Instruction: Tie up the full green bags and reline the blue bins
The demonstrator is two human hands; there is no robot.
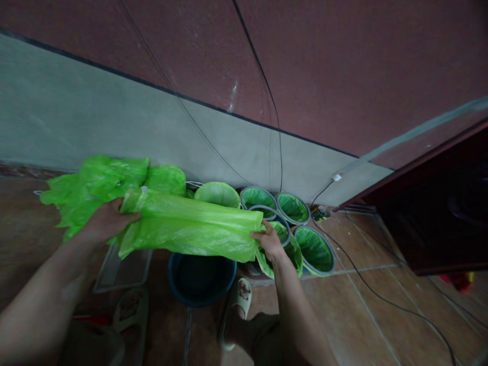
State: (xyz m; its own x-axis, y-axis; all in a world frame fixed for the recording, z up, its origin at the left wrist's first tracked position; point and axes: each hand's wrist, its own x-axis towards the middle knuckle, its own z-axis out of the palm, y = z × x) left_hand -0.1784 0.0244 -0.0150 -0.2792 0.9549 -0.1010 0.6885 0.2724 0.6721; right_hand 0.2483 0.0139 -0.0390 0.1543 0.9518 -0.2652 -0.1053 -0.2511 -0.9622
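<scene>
Stretched out flat between my two hands is a bright green plastic bag [194,223]. My left hand [109,219] pinches its left end, and my right hand [270,240] grips the right end by the edge. Below the bag stands a dark blue tub [202,279], partly covered by it. Just past my right hand are several round bins [315,250] with grey rims and green bag linings. Loose green bags [91,190] lie heaped behind my left hand, against the wall.
Beside the tub lies a flat pale tray [125,269] on the tiled floor [366,305]. A black cable [358,272] runs over the tiles at the right, near a dark red door [430,223]. My sandalled foot [238,310] is close to the tub.
</scene>
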